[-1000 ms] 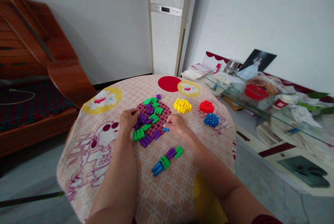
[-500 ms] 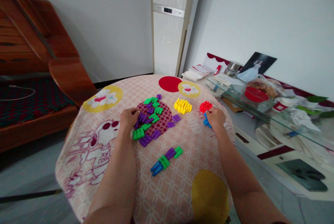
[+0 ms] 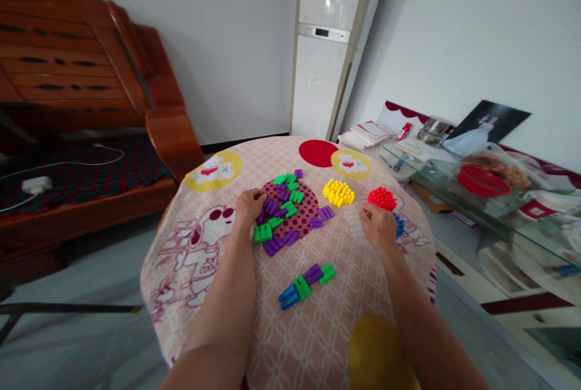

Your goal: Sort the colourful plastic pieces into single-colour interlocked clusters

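My left hand [image 3: 249,205] rests at the left edge of a loose heap of plastic building pieces, its fingers closed together by the purple pieces [image 3: 271,206]. Green pieces [image 3: 262,233] lie mixed among them. My right hand [image 3: 377,224] is pinched above the cloth, left of the blue pieces [image 3: 399,226] and just below the red pile [image 3: 382,198]. What either hand's fingertips hold is too small or hidden to make out. Nearer to me lies a joined row: a blue piece [image 3: 289,297], a green piece [image 3: 302,287], a purple piece [image 3: 313,274] and another green piece [image 3: 327,273].
A yellow pile [image 3: 338,193] sits between the heap and the red pile on the patterned tablecloth [image 3: 336,329]. To the right stands a glass-topped cabinet [image 3: 436,187] with papers, a red bowl [image 3: 483,181] and bags. A wooden bench [image 3: 175,142] is at the left.
My right hand has moved left, off the blue pieces, still pinched. My left hand stays by the purple pieces. The view has turned left, shifting everything rightward.
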Demonstrator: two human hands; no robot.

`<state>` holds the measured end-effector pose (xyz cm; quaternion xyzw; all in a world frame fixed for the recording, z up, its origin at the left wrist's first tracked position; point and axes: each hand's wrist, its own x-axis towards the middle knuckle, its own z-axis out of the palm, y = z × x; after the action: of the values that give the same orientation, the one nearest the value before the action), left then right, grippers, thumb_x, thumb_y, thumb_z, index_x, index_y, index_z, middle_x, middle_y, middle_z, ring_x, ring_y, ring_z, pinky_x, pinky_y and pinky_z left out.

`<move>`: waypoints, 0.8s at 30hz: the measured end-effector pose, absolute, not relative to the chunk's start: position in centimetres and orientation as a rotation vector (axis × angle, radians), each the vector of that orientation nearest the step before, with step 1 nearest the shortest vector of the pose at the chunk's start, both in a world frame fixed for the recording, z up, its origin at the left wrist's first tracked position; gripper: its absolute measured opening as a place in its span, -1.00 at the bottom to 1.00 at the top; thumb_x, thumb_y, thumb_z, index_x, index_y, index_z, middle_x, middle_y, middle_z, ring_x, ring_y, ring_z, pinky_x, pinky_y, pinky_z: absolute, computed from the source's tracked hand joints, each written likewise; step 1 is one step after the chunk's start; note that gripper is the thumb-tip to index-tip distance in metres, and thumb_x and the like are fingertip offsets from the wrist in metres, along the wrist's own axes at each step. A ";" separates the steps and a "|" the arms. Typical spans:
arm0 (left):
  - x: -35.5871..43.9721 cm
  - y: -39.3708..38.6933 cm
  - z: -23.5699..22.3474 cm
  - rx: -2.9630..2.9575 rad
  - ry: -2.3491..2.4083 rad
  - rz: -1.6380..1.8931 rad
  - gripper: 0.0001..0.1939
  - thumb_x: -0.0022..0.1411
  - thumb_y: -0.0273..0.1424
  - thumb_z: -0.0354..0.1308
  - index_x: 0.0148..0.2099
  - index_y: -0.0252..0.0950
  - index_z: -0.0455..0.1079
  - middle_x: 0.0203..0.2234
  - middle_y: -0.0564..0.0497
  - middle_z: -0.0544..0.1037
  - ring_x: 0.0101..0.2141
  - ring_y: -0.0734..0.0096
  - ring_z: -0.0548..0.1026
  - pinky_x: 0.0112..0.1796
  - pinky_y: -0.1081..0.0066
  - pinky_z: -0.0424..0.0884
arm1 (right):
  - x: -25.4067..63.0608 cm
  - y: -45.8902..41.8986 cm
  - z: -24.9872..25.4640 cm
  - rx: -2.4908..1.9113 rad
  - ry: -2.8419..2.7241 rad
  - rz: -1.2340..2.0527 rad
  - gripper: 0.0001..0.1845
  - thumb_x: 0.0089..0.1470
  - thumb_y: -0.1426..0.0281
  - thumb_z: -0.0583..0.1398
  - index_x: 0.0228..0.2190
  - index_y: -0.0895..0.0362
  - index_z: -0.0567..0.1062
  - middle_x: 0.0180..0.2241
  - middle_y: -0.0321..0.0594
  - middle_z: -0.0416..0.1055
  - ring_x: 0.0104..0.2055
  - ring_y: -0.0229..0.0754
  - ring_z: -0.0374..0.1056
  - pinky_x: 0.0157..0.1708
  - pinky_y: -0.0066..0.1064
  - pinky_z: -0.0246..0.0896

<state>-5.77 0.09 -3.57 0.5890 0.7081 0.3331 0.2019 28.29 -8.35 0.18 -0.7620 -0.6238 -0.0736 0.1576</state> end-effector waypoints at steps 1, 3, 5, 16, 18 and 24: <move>-5.8 0.1 -3.6 1.639 1.977 0.940 -0.71 0.18 -0.39 0.10 -0.13 -0.31 0.60 -0.26 -0.06 0.67 -0.24 0.29 0.59 -0.19 0.43 0.42 | 27.5 -8.5 -0.5 -2.134 -1.843 -0.165 -0.69 0.23 0.28 0.10 -0.32 0.13 0.61 -0.36 -0.10 0.58 -0.33 -0.16 0.42 -0.40 -0.41 0.00; -5.9 0.0 -3.8 1.624 1.972 0.978 -0.71 0.19 -0.40 0.11 -0.11 -0.31 0.59 -0.25 -0.07 0.67 -0.22 0.28 0.59 -0.16 0.41 0.43 | 26.3 -8.7 -2.1 -2.085 -1.927 -0.073 -0.71 0.22 0.29 0.12 -0.38 0.13 0.60 -0.41 -0.13 0.57 -0.38 -0.19 0.38 -0.43 -0.41 -0.05; -5.9 0.0 -4.0 1.600 1.954 1.029 -0.71 0.20 -0.39 0.12 -0.08 -0.30 0.57 -0.22 -0.07 0.67 -0.20 0.28 0.60 -0.14 0.39 0.45 | 25.6 -8.7 -3.6 -2.065 -1.945 -0.022 -0.70 0.22 0.29 0.12 -0.42 0.13 0.59 -0.45 -0.14 0.55 -0.43 -0.21 0.35 -0.44 -0.40 -0.09; -4.8 3.6 -3.3 1.856 1.883 0.869 -0.36 0.17 -0.30 0.21 0.28 -0.34 0.27 0.18 -0.24 0.42 0.12 0.10 0.44 0.06 0.25 0.39 | 25.3 -8.2 -6.4 -2.025 -1.836 -0.043 -0.65 0.26 0.29 0.08 -0.46 0.12 0.57 -0.48 -0.14 0.52 -0.49 -0.24 0.28 -0.46 -0.37 -0.17; -3.8 5.2 -2.9 1.927 1.899 0.737 -0.30 0.16 -0.27 0.24 0.31 -0.35 0.23 0.19 -0.26 0.40 0.16 0.07 0.40 0.10 0.26 0.35 | 25.2 -8.2 -6.4 -2.020 -1.830 -0.026 -0.65 0.26 0.30 0.08 -0.45 0.12 0.57 -0.47 -0.15 0.54 -0.48 -0.24 0.30 -0.46 -0.37 -0.16; 0.9 10.0 -1.5 2.055 1.991 0.469 -0.21 0.19 -0.11 0.19 0.39 -0.23 0.11 0.28 -0.32 0.24 0.24 -0.12 0.26 0.15 0.09 0.25 | 24.7 -8.3 -6.1 -1.980 -1.830 0.036 -0.66 0.27 0.31 0.07 -0.43 0.12 0.57 -0.43 -0.16 0.57 -0.42 -0.22 0.38 -0.44 -0.38 -0.11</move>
<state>0.94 9.97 -1.52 0.7036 0.6816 0.1605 0.1210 24.75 -8.30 -6.05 -0.7162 -0.6619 0.0131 0.2210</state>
